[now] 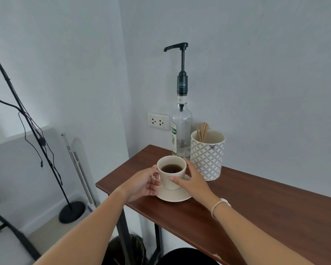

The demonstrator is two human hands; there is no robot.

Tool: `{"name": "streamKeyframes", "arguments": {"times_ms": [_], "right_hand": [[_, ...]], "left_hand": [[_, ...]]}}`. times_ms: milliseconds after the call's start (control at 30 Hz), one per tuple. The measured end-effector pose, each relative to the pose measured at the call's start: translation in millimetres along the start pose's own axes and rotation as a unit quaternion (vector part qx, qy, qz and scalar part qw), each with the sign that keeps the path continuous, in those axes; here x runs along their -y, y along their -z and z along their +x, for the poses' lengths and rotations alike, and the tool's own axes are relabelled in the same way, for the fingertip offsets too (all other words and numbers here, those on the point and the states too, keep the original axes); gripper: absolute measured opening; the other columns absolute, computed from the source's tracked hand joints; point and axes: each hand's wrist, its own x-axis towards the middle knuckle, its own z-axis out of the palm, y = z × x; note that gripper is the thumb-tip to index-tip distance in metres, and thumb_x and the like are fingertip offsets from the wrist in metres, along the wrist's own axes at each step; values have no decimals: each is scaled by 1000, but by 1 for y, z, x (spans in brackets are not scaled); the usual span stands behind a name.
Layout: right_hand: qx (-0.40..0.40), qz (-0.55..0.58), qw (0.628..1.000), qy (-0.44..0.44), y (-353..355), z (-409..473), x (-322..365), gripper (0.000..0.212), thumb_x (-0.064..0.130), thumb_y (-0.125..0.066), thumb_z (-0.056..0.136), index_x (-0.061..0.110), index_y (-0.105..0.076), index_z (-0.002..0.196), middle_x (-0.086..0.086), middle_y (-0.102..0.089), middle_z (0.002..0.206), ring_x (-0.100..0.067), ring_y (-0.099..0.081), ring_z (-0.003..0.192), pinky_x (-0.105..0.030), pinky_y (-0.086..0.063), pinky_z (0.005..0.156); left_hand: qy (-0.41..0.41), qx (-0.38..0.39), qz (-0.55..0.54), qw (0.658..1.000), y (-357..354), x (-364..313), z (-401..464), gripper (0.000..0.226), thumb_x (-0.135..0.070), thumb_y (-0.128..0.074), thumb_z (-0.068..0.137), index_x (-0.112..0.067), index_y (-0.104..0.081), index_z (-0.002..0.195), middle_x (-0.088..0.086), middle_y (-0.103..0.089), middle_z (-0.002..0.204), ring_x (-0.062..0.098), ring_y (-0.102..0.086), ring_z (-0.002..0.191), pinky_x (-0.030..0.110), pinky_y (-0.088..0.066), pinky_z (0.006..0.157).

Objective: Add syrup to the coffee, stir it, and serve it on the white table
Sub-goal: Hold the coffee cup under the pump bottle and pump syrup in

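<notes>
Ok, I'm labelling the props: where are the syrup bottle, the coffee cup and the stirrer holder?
syrup bottle (182,134): head view, on the clear glass body.
coffee cup (168,180): head view, on its outer wall.
stirrer holder (206,159): head view, on its patterned side.

Both forearms bare, reaching forward and converging toward centre. Left hand (141,185) palm turned inward and up, fingers loosely curled, thumb uppermost. Right hand (192,180) palm down and inward, fingers extended, thumb pointing left. Right wrist carrying thin white bracelet (219,206). Firmness of either grip unclear from head view.
</notes>
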Motion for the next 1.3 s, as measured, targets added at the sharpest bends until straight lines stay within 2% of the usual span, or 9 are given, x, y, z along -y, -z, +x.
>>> {"name": "streamKeyframes", "arguments": {"times_ms": [167,267,500,633,800,867,1000,1133,1300], "right_hand": [[-3,-1,1000,4,-1,2,-3,70,40,-79,69,41,-45,129,21,-57,124,1,-50,119,-24,-40,102],[-9,-9,1000,12,0,1,4,59,36,-79,71,49,-46,117,24,-57,118,2,-53,113,-24,-42,99],[-41,-4,998,52,4,13,34,55,35,-80,70,51,-45,110,22,-60,109,-5,-58,106,-25,-49,91],[-49,12,996,80,9,26,57,51,32,-81,69,35,-56,114,9,-67,109,-11,-63,103,-32,-54,87],[-66,-29,994,79,21,49,92,68,42,-79,68,28,-50,128,6,-63,116,-14,-61,105,-35,-54,88],[-67,-42,994,79,26,57,108,72,46,-78,67,27,-48,130,6,-63,117,-13,-60,106,-33,-54,87],[-70,-53,992,94,36,68,139,61,45,-77,69,29,-52,123,9,-63,109,-10,-60,100,-15,-47,71],[-63,-41,991,110,45,79,162,55,44,-77,70,30,-56,119,8,-65,109,-10,-60,99,-20,-49,76],[-52,-37,991,119,52,98,184,51,43,-77,71,26,-57,115,9,-64,102,-11,-60,95,-22,-46,70]], "left_hand": [[-9,-17,7,1000,0,0,1,40,-40,-38,99,-12,-45,71,10,-56,73,16,-51,62,27,-52,64],[-22,-13,18,1000,0,-4,0,40,-40,-38,99,-12,-44,71,10,-57,73,16,-51,63,27,-52,65],[-70,-18,44,996,3,-35,-4,43,-42,-36,99,-14,-43,66,9,-55,69,16,-48,59,25,-49,58],[-100,-33,55,993,3,-65,-10,42,-40,-35,99,-16,-41,65,8,-54,65,15,-46,55,24,-46,53],[-129,-25,66,989,7,-105,-18,42,-41,-35,99,-16,-41,66,7,-52,62,15,-45,51,24,-46,53],[-136,-20,68,988,10,-121,-20,42,-42,-35,99,-16,-41,66,7,-51,62,15,-44,52,25,-46,55],[-148,-13,69,987,11,-152,-24,42,-41,-35,99,-16,-40,66,8,-51,65,16,-44,55,26,-46,58],[-155,-4,67,986,13,-180,-26,41,-39,-37,99,-15,-40,66,10,-52,68,17,-48,58,26,-52,59],[-170,-11,72,983,16,-208,-25,41,-38,-38,99,-14,-40,67,12,-53,71,18,-50,58,27,-55,59]]}}
